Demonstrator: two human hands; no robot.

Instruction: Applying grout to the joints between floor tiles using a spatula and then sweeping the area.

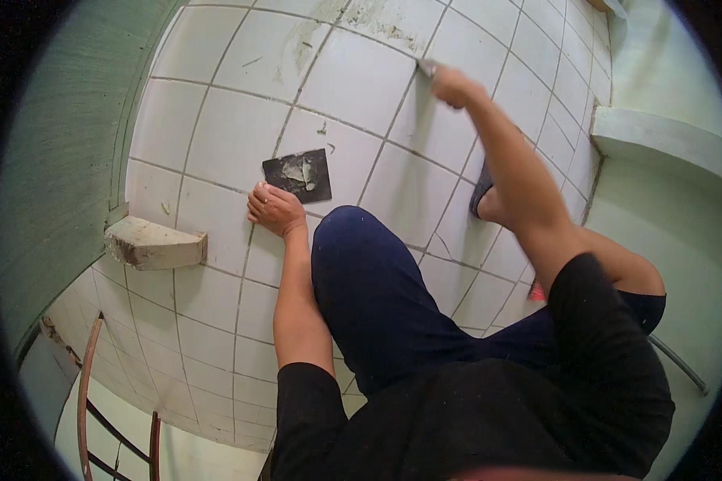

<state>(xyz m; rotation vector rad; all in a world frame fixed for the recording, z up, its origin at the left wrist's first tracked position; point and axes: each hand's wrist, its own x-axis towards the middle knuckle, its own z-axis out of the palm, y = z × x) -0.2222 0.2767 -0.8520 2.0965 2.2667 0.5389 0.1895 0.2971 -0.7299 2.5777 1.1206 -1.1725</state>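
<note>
Gripping some blurry tool [427,66] in the right hand [455,86]; left hand [276,208] by a black sheet [320,187], can't tell its grip.

A white-tiled floor [241,128] lies between a green panel [64,144], left, and a pale-green wall [658,228], right.

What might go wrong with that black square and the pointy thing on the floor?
The small tool in the right hand might slip and scratch the white tiles. The left hand is right by the black square, so it could bump it and smear the pale paste. The bent knee is close too and might nudge it.
</note>
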